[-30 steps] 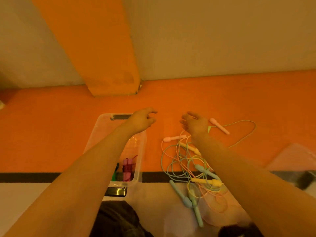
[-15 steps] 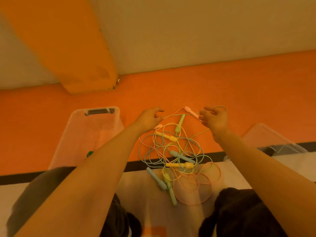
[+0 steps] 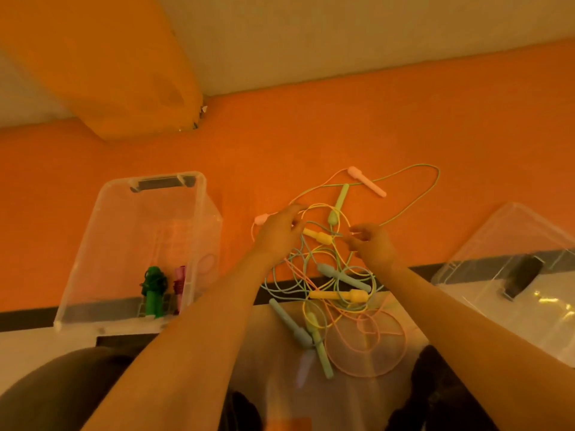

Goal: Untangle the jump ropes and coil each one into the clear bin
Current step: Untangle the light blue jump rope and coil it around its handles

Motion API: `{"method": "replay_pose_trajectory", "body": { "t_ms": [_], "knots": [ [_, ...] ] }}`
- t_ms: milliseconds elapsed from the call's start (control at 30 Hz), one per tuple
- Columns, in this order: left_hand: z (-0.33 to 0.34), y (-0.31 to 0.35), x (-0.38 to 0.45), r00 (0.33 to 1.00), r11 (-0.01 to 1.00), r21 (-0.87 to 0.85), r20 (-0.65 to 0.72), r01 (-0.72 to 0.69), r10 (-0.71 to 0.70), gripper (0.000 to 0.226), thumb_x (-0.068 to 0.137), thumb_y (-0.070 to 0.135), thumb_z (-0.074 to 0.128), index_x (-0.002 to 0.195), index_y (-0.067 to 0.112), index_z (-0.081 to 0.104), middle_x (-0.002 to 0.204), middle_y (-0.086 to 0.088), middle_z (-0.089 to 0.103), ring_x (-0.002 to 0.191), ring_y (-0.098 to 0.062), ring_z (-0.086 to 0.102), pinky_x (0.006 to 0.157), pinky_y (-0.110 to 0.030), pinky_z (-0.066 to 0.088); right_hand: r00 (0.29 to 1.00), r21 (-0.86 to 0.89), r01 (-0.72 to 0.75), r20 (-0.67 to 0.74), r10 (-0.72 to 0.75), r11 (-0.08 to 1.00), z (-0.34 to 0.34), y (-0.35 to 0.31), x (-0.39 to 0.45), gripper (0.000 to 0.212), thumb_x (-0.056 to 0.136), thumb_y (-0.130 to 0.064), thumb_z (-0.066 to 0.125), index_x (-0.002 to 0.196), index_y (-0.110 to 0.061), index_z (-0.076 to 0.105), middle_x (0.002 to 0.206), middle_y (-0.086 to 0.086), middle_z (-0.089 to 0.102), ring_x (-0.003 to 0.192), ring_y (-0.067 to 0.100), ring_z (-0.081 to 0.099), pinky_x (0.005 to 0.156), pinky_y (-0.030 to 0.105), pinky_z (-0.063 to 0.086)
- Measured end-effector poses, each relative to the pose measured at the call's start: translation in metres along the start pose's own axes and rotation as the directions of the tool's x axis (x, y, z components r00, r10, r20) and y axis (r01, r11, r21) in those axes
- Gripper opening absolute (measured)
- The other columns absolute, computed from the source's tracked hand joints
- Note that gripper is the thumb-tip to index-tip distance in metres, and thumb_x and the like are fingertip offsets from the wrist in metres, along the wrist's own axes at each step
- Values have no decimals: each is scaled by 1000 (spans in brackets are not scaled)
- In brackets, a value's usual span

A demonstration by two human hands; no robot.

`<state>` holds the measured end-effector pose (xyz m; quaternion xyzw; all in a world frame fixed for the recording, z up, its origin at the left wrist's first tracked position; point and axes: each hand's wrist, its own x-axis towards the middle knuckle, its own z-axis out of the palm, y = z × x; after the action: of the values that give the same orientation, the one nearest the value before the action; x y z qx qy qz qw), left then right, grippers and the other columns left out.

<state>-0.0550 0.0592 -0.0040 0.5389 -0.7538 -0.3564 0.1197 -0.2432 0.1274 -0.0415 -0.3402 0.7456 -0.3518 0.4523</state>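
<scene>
both hands over jump rope tangle (image 3: 329, 275) on floor, right of clear bin (image 3: 102, 231). left hand (image 3: 278, 233) fingers spread, relaxed. right hand (image 3: 371, 245) fingers curled at cords; can't tell if pinching.

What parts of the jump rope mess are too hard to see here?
Head view only:
- Pink handle: mostly behind the left hand.
- Right hand: fingertips blurred; grip on a cord unclear.
- Rope tangle: which cord joins which handle is unclear.
- Clear bin: near end hidden by the left arm.
</scene>
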Motion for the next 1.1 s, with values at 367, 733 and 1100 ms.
{"method": "replay_pose_trajectory", "body": {
  "t_ms": [367,733,1100],
  "knots": [
    [49,-75,23,968,953,-219,-92,209,-234,39,98,25,49,137,33,48,112,-4,64,95,-21,62,86,-44,52,953,-652,212,303,-6,728,52,69,56,42,88,-34,64,123,-12,58,115,8,65,104,24,60,75,24,37],
    [63,-84,25,955,934,-223,-39,278,-294,36,100,26,47,135,25,50,131,-1,56,115,-20,55,96,-38,47,927,-825,246,353,124,508,83,91,65,34,93,-24,54,123,-10,51,122,15,57,112,33,55,83,34,44],
    [50,-82,25,956,939,-207,-52,273,-289,34,100,26,46,133,25,51,118,-1,60,99,-13,55,86,-31,46,943,-674,237,334,3,700,81,78,60,35,93,-24,56,127,-14,54,124,13,53,111,31,54,85,33,41]
  ]
}}
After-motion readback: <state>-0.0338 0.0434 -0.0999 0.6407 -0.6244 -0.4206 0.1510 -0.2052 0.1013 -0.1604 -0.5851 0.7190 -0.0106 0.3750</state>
